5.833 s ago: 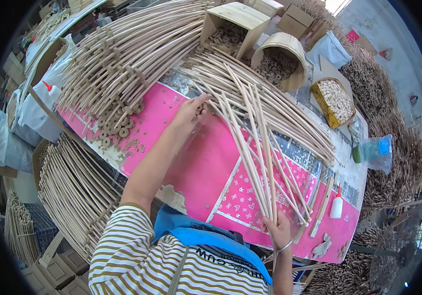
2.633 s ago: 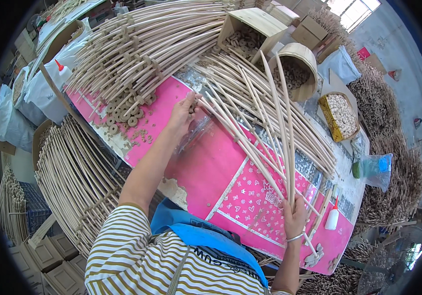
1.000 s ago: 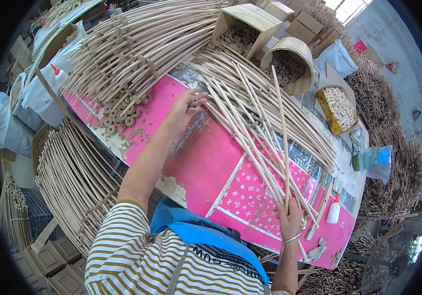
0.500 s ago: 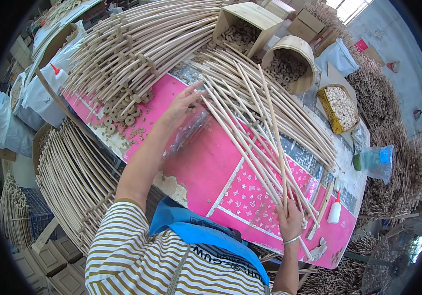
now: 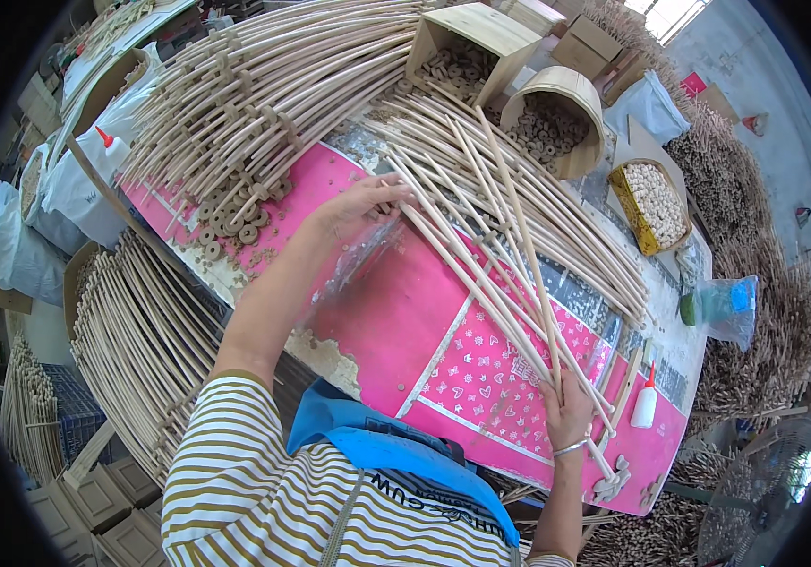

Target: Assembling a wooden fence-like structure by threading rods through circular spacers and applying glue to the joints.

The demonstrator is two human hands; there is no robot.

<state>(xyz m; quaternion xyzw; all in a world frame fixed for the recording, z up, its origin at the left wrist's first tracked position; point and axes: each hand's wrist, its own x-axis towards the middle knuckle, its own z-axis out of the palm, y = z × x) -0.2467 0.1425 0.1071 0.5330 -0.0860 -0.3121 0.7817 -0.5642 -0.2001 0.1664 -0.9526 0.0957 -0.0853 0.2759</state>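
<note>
Several slim, pale wooden rods (image 5: 469,274) lie slantwise across the pink-covered table. At their upper left ends, my left hand (image 5: 377,196) has its fingers curled round the tips of a few rods. My right hand (image 5: 571,411) is closed round the lower part of the rods, near the table's front right. One rod (image 5: 509,189) crosses over the others at a steeper angle, its lower end in my right hand. Beyond them rests a denser row of similar rods (image 5: 585,241). Exactly how many rods each hand grips is hidden by the fingers.
Rods threaded with wooden rings (image 5: 264,104) are stacked at back left, above loose rings (image 5: 226,222). A wooden box (image 5: 486,28) and round tub (image 5: 580,104) hold more rings. A yellow box (image 5: 634,213) holds pale beads. A white glue bottle (image 5: 644,406) stands at right.
My left hand has moved slightly right, its fingers curling from stretched out onto the rod ends. My right hand has shifted a little to the right, and the crossing rod leans further left.
</note>
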